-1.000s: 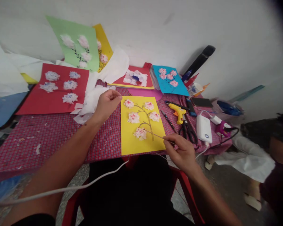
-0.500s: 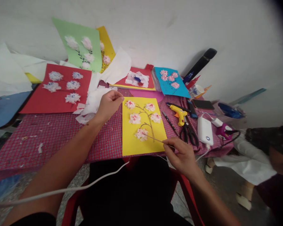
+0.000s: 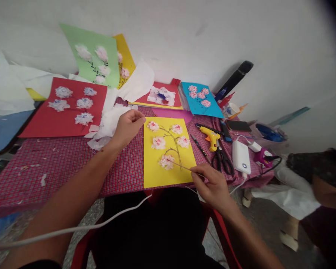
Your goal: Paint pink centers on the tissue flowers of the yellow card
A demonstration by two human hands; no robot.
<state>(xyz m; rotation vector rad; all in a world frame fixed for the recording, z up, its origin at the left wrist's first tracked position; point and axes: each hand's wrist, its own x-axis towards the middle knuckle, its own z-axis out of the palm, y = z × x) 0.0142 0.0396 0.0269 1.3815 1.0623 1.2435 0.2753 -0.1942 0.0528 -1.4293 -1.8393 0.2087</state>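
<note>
My right hand (image 3: 212,188) is shut on a thin wooden stick (image 3: 183,167), whose tip reaches the lowest tissue flower (image 3: 167,161). That flower is one of several pink-flecked ones glued along a drawn brown branch on a yellow card (image 3: 156,175). My left hand (image 3: 128,129) hangs just left of the card's top edge, fingertips pinched together. I see nothing between them. Crumpled white tissue (image 3: 108,125) lies beside that hand.
The checked red cloth (image 3: 58,164) holds a red card with white flowers (image 3: 36,119), a blue card (image 3: 201,101), a yellow glue gun (image 3: 211,137), black scissors (image 3: 222,160) and a white power bank (image 3: 241,157). A white cable (image 3: 72,228) crosses my left forearm. A person (image 3: 319,175) sits at the right.
The view has shifted slightly, and my right hand sits a little left of its earlier place. The stick stays at the lowest flower, and my left hand is almost unmoved.
</note>
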